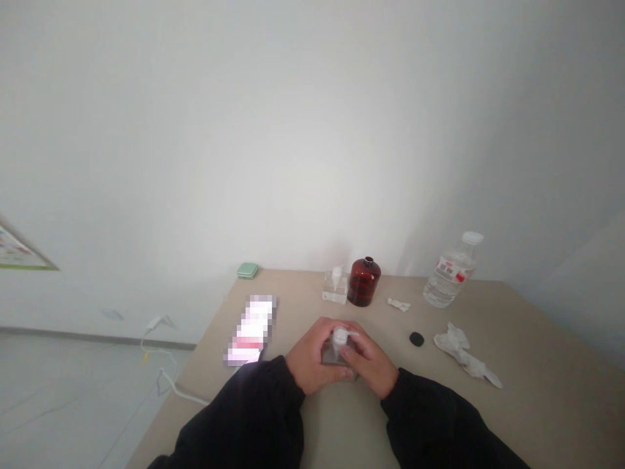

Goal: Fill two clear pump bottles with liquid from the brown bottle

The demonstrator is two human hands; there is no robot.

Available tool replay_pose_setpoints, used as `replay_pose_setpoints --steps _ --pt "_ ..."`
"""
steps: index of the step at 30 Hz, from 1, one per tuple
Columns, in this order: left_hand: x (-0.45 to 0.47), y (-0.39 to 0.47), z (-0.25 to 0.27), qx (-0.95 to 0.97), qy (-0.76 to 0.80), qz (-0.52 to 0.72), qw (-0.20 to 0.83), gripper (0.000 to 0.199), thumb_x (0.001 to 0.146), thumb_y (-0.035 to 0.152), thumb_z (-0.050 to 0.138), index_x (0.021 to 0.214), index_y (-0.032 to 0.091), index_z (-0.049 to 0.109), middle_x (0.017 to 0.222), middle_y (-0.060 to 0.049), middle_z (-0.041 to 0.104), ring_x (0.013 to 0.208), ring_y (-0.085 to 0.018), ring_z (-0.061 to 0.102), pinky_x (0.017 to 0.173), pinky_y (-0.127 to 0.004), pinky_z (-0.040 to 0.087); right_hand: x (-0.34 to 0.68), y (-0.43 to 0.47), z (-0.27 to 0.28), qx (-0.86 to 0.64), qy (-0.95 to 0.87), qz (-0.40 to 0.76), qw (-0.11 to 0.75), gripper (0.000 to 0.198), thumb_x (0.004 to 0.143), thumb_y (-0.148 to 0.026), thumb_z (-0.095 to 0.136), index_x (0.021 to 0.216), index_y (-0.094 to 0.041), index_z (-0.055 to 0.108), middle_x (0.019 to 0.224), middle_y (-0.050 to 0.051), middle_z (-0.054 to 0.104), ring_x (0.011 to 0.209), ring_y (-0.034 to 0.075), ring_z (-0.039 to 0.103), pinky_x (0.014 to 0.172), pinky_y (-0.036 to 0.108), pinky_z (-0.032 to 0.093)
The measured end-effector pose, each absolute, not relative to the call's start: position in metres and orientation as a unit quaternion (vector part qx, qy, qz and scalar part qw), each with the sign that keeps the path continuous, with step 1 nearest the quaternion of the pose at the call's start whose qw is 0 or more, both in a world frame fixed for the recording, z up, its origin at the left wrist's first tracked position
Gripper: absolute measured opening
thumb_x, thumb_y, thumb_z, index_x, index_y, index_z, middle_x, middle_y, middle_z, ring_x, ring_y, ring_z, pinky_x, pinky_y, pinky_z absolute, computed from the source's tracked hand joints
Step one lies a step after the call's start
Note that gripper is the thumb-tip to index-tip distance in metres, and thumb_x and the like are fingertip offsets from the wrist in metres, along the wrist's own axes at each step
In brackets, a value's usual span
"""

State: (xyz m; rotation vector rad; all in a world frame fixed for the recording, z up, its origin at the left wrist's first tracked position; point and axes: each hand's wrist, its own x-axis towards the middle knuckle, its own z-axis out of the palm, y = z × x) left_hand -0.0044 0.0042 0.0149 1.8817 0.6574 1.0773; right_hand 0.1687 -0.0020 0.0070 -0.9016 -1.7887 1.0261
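A clear pump bottle (pixel 332 355) with a white pump head stands near the middle of the table, between both my hands. My left hand (pixel 312 358) wraps round its left side, thumb along the near face. On the other side my right hand (pixel 370 361) grips the bottle, its thumb close below the pump's spout. Most of the bottle's walls are hidden by my fingers. Behind it sit a dark red-brown bottle (pixel 364 284) with an uncovered neck and a second small clear bottle (pixel 334 288) with a white top.
A lit phone (pixel 251 329) lies at left, a white cable (pixel 183 392) near it. A green case (pixel 247 270) sits at the far left corner. To the right are a water bottle (pixel 449 275), a black disc (pixel 416 339), crumpled tissue (pixel 461 352) and a small white scrap (pixel 399 304).
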Motion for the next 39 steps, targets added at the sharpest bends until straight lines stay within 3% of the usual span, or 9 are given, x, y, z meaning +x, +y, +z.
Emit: replay_pose_setpoints --steps 39 --pt "-0.0047 0.0046 0.0131 0.746 0.262 0.429 0.437 0.068 0.063 0.022 0.081 0.124 0.020 0.051 0.116 -0.008 0.054 0.108 -0.026 0.054 0.095 -0.039 0.043 0.1691 -0.0018 0.0064 -0.354 -0.718 0.421 0.426 0.038 0.089 -0.050 0.051 0.111 -0.020 0.060 0.110 0.009 0.055 0.107 0.026 0.053 0.094 0.041 0.043"
